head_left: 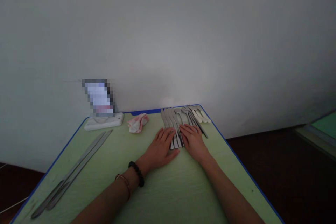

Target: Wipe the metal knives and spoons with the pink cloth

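Note:
Several metal table knives [167, 116] lie side by side near the far edge of the table, blades pointing to the wall. My left hand [159, 148] lies flat with fingers apart, its fingertips on the knives from the left. On their other side, my right hand [194, 143] rests with fingers stretched out, touching the row between the knives and the spoons. Metal spoons [178, 111] stick out beyond its fingers, their handles partly hidden. Next to them lie more dark-handled cutlery [198, 122] and several white-handled pieces [203, 116].
A crumpled pink-and-white cloth [138, 123] lies left of the knives. Two long metal knives [76, 166] lie slanted along the left side. A phone, blurred out [99, 97], leans above a white stand [104, 121]. The green table [168, 189] meets the wall [168, 42].

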A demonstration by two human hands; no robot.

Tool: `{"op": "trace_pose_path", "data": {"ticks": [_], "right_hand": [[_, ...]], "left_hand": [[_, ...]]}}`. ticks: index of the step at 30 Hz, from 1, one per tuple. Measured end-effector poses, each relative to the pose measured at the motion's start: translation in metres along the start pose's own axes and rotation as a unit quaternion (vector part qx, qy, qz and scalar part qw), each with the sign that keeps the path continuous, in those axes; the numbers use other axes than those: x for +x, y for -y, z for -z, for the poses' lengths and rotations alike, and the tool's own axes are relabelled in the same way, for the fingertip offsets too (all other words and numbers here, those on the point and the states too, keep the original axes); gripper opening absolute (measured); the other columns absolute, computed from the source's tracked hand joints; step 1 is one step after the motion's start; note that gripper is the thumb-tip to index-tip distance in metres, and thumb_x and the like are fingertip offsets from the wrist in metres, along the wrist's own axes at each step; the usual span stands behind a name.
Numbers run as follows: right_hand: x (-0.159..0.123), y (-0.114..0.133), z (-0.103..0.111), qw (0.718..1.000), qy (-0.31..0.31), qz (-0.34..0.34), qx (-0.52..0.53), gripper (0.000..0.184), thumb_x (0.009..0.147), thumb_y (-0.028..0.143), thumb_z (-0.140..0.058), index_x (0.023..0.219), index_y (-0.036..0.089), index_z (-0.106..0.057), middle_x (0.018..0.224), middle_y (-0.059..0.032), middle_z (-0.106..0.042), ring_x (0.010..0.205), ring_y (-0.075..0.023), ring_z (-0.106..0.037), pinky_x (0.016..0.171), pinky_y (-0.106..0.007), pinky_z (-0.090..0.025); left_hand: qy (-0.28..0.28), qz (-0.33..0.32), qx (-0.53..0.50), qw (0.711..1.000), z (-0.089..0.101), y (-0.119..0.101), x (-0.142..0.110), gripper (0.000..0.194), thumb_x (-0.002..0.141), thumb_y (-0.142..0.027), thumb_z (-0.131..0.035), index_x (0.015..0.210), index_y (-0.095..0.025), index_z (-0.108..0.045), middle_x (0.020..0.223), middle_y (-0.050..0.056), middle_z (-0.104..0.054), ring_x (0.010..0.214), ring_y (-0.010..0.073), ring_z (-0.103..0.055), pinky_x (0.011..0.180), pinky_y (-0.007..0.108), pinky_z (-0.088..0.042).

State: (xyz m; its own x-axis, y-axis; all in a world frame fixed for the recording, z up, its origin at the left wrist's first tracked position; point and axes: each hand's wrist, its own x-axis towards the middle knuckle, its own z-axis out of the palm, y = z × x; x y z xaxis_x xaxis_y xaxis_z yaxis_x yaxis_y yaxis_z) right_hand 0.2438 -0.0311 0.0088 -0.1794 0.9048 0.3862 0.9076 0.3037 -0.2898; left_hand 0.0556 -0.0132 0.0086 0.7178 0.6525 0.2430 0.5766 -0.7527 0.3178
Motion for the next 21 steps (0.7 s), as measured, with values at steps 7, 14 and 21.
{"op": "trace_pose_path", "data": {"ticks": [7, 14, 21], "right_hand": [[-0.007, 0.032, -0.012, 0.997, -0.029, 0.075, 0.017, 0.037, 0.090, 0.017, -0.040, 0.120, 0.009, -0.059, 0.123, -0.0145, -0.062, 0.115, -0.0247, -0.054, 0.100, -0.044, -0.041], [0.022, 0.089, -0.038, 0.996, 0.003, 0.089, 0.002, 0.049, 0.085, 0.013, -0.039, 0.133, 0.006, -0.047, 0.138, -0.0171, -0.048, 0.126, -0.0276, -0.045, 0.104, -0.046, -0.037], [0.062, 0.132, -0.075, 0.992, 0.057, 0.111, 0.026, 0.057, 0.085, 0.016, -0.043, 0.141, 0.009, -0.036, 0.140, -0.0154, -0.046, 0.129, -0.0293, -0.039, 0.104, -0.045, -0.034]], "left_hand": [[0.022, 0.015, -0.008, 1.000, 0.027, 0.005, -0.083, 0.057, 0.088, -0.032, -0.047, 0.140, -0.015, -0.033, 0.139, 0.014, -0.044, 0.130, 0.0233, -0.038, 0.111, 0.041, -0.033], [-0.109, 0.198, 0.218, 0.949, 0.058, 0.058, -0.140, 0.047, 0.086, -0.026, -0.044, 0.131, -0.013, -0.046, 0.135, 0.017, -0.050, 0.131, 0.0316, -0.039, 0.113, 0.058, -0.019], [-0.072, 0.270, 0.190, 0.941, 0.053, 0.075, -0.174, 0.053, 0.093, -0.038, -0.036, 0.137, -0.007, -0.039, 0.144, 0.020, -0.042, 0.136, 0.0277, -0.035, 0.110, 0.047, -0.032]]}}
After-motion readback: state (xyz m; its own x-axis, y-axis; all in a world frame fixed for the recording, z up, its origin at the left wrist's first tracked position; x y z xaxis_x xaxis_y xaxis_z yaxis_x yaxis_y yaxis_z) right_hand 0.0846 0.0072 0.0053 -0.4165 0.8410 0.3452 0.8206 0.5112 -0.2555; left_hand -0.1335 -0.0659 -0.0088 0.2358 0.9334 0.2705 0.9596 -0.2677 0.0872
